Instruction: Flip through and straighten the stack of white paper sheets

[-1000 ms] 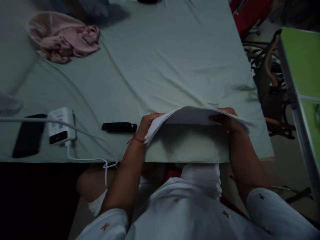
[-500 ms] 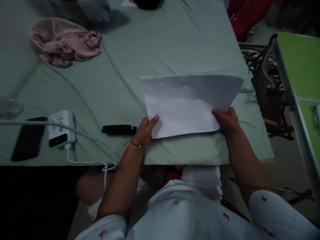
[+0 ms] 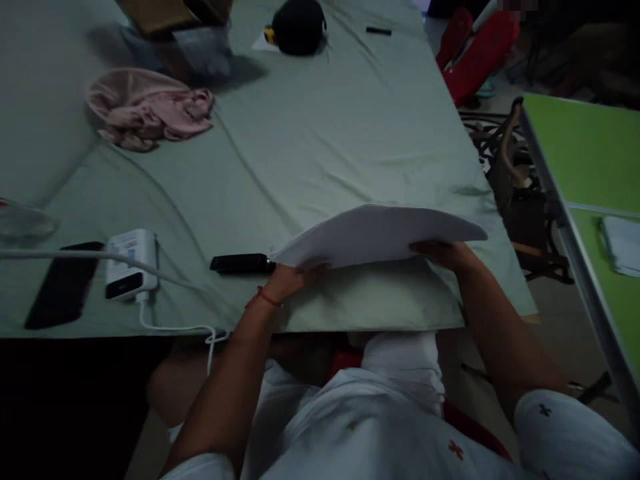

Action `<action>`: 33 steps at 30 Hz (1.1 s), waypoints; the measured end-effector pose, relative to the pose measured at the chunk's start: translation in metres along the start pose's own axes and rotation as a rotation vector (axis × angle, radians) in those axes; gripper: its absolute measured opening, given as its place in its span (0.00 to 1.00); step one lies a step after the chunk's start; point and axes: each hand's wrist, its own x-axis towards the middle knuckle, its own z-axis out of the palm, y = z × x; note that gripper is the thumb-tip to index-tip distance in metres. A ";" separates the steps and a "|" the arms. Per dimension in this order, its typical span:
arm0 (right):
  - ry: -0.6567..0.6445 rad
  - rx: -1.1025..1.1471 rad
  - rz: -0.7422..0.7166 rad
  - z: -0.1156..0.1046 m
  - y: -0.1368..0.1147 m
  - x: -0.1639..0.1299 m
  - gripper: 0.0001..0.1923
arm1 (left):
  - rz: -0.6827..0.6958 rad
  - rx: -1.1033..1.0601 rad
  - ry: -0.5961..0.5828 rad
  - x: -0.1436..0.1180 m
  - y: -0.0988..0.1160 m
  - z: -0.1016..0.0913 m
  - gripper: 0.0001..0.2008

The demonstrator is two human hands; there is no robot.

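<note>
A white sheet of paper (image 3: 370, 233), bowed upward in the middle, is held by its near edge above the table in the head view. My left hand (image 3: 295, 280), with a red string bracelet at the wrist, is closed on the paper's near left part. At the near right part my right hand (image 3: 445, 255) grips it, thumb on the near side and fingers mostly hidden. Just left of my left hand lies a small black oblong object (image 3: 241, 263), its right end close to the paper's left corner.
The green-clothed table (image 3: 350, 147) also carries a phone (image 3: 64, 287), a white power bank (image 3: 131, 263) with a cable, a crumpled pink cloth (image 3: 155, 113), a black rounded object (image 3: 299, 27) and a box (image 3: 165, 17). A bright green table (image 3: 590, 147) stands at right.
The paper has tipped from facing me to a flatter, bowed position, its far edge lower and nearer. Both hands keep hold of it. The view has tilted up, showing more of the table's far end.
</note>
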 end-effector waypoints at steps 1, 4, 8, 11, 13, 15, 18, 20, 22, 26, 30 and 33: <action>0.011 -0.013 -0.002 0.000 -0.001 -0.003 0.28 | -0.007 -0.006 0.008 0.000 0.000 0.000 0.29; 0.004 0.057 0.042 0.002 -0.001 -0.011 0.26 | -0.096 -0.111 0.012 -0.006 0.005 0.002 0.30; -0.060 0.223 0.170 0.007 -0.002 -0.024 0.24 | -0.357 -0.461 -0.053 -0.025 0.020 0.008 0.32; -0.002 0.317 0.198 0.015 -0.009 -0.033 0.22 | -0.574 -0.703 -0.116 -0.040 0.032 0.011 0.33; 0.018 0.331 0.215 0.021 -0.013 -0.036 0.22 | -0.638 -0.741 -0.189 -0.047 0.038 0.011 0.33; 0.004 0.328 0.244 0.026 -0.017 -0.037 0.22 | -0.623 -0.688 -0.205 -0.053 0.042 0.011 0.30; -0.052 0.395 0.292 0.031 -0.022 -0.039 0.24 | -0.567 -0.603 -0.120 -0.062 0.048 0.010 0.27; -0.083 0.473 0.332 0.030 -0.024 -0.044 0.26 | -0.573 -0.598 -0.082 -0.070 0.051 0.009 0.28; -0.123 0.512 0.400 0.028 -0.025 -0.052 0.27 | -0.598 -0.600 -0.091 -0.079 0.052 0.007 0.28; -0.225 0.453 0.524 0.020 -0.022 -0.074 0.25 | -0.618 -0.566 -0.188 -0.092 0.052 0.004 0.30; -0.173 0.430 0.489 0.013 -0.018 -0.094 0.22 | -0.648 -0.587 -0.230 -0.095 0.049 0.004 0.32; -0.140 0.390 0.439 0.012 -0.016 -0.107 0.21 | -0.720 -0.652 -0.225 -0.094 0.047 0.005 0.31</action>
